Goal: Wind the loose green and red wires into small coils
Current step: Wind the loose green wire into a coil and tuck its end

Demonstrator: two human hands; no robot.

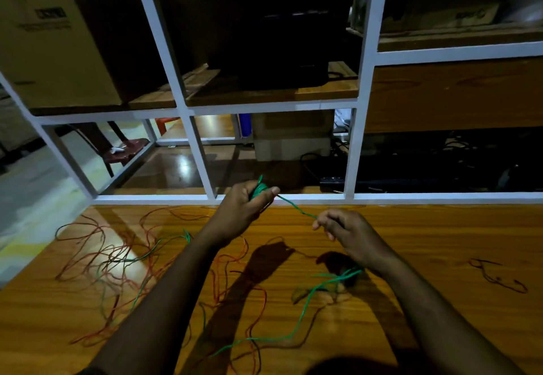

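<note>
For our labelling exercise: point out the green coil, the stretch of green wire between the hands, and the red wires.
green coil (259,190), head view: windings showing above the left hand.
green wire (296,207), head view: mid-span between hands.
red wires (97,245), head view: tangled loops, table's left.

Your two arms come up from the bottom edge, and both are bare from the elbow down to the fingers. Your left hand (244,208) and your right hand (349,232) wear no gloves, rings, or watch that show.

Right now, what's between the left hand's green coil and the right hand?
Head view: only a taut stretch of green wire spans from the green coil in the left hand to the right hand.
</note>
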